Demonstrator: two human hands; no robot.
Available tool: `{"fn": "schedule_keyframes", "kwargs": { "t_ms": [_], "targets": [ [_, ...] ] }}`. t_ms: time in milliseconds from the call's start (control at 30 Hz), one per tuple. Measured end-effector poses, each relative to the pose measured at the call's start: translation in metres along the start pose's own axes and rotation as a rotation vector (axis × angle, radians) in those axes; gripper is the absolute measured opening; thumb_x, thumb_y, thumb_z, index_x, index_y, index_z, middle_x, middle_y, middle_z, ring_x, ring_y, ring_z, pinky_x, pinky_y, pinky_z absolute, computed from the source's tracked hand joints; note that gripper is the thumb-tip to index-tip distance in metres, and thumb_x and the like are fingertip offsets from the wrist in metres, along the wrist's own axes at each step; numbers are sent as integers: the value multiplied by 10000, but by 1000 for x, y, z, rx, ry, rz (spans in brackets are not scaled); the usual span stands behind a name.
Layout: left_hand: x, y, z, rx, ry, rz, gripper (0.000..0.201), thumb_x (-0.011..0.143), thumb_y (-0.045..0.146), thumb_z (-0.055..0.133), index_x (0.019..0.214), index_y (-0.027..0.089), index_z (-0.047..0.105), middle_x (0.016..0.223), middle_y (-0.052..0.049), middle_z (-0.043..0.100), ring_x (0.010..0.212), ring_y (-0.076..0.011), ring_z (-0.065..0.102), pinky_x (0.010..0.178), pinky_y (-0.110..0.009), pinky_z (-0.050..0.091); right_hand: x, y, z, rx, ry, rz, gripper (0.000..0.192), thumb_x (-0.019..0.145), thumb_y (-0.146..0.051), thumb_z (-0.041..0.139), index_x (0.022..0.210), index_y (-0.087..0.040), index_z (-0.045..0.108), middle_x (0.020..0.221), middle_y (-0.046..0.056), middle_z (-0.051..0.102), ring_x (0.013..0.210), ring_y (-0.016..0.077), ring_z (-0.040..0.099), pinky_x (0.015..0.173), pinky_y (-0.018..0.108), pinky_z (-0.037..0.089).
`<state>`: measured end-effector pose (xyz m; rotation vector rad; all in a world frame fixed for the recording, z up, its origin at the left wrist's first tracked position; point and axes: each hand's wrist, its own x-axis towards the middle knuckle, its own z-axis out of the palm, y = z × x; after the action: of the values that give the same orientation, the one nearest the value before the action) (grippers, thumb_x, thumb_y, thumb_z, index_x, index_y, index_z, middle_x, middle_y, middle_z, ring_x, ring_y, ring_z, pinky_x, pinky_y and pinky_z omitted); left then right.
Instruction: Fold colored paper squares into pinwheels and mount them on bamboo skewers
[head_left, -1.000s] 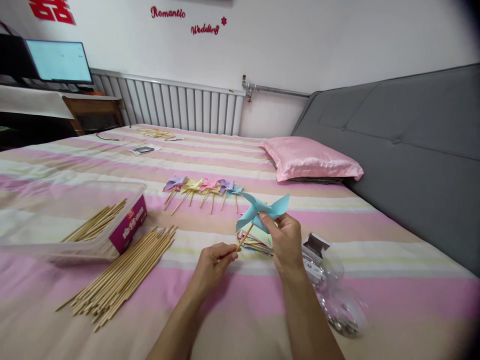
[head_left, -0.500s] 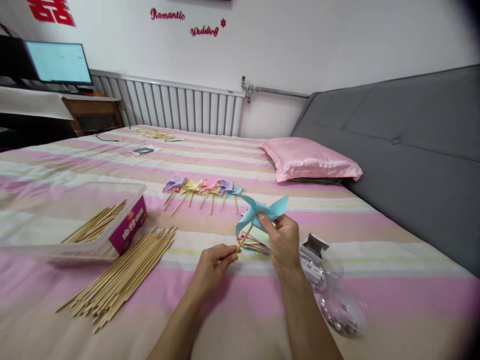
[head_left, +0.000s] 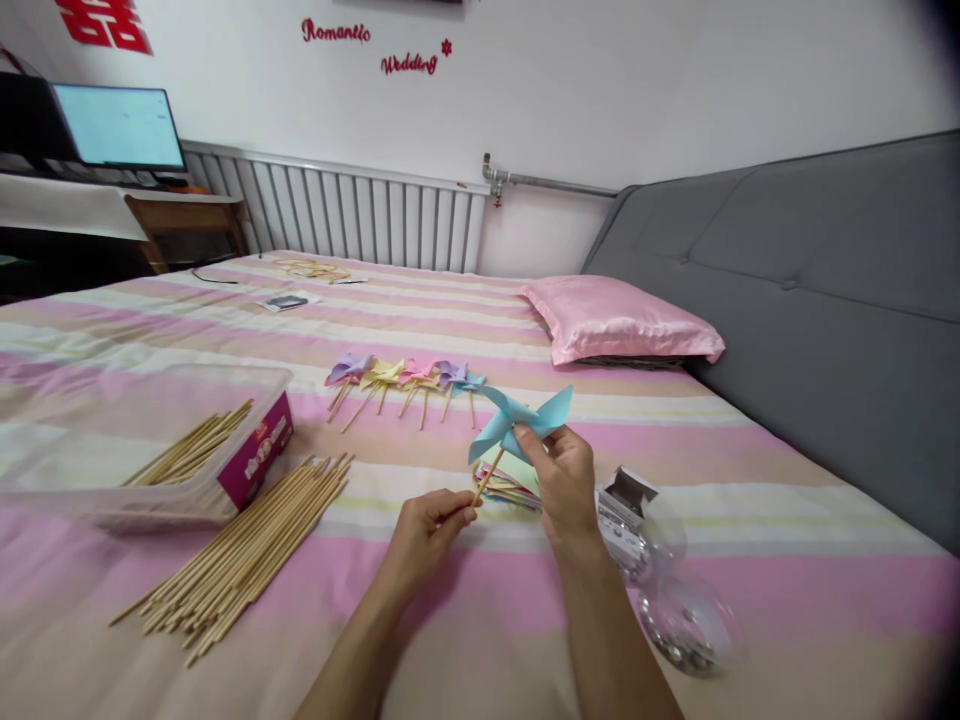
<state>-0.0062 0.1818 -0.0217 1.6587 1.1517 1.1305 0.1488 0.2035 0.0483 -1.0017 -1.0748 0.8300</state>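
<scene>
A light blue paper pinwheel [head_left: 499,425] is held up between my two hands, over the striped bed. My left hand [head_left: 433,522] pinches its thin wooden stick [head_left: 489,476] near the lower end. At the hub, my right hand [head_left: 564,478] grips the pinwheel with the thumb pressed on its centre, while the other fingers are partly hidden behind the blades. Beneath and behind the hands lies a stack of coloured paper pieces [head_left: 513,492], partly covered. Farther off, several finished pinwheels [head_left: 417,374] in purple, yellow, pink and blue lie in a row.
Left of my hands, a bundle of wooden sticks [head_left: 251,555] lies beside a clear plastic box [head_left: 281,385] holding more sticks. To the right are a small opened box [head_left: 628,492] and a clear round container [head_left: 686,630] with small metal pieces. A pink pillow [head_left: 622,318] rests by the grey headboard [head_left: 810,260].
The pinwheel's blades and my right hand have shifted very slightly left. Both hands keep the same hold.
</scene>
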Motion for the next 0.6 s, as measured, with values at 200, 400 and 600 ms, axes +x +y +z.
{"fn": "schedule_keyframes", "kwargs": {
  "t_ms": [200, 400, 600],
  "targets": [
    [0, 6, -7, -79, 91, -55, 235, 744, 345, 620, 809, 149, 732, 631, -31, 601, 598, -138, 507, 574, -241, 410, 4, -7, -6, -13, -44, -29, 349, 763, -391, 610, 1025, -162, 630, 996, 91, 680, 978, 225, 600, 868, 380, 452],
    [0, 9, -9, -136, 135, -93, 255, 702, 351, 653, 818, 138, 734, 626, -34, 603, 586, -137, 506, 568, -247, 416, 8, 2, -11, -116, -10, -8, 218, 755, -346, 605, 850, -171, 695, 868, 63, 714, 872, 215, 633, 849, 371, 446],
    [0, 7, -8, -116, 131, -87, 243, 710, 346, 650, 816, 146, 738, 620, -30, 608, 584, -134, 512, 566, -242, 417, 10, 11, -10, -124, 22, 12, 192, 709, -298, 642, 833, -166, 704, 810, 59, 721, 787, 207, 648, 784, 354, 472]
  ]
}}
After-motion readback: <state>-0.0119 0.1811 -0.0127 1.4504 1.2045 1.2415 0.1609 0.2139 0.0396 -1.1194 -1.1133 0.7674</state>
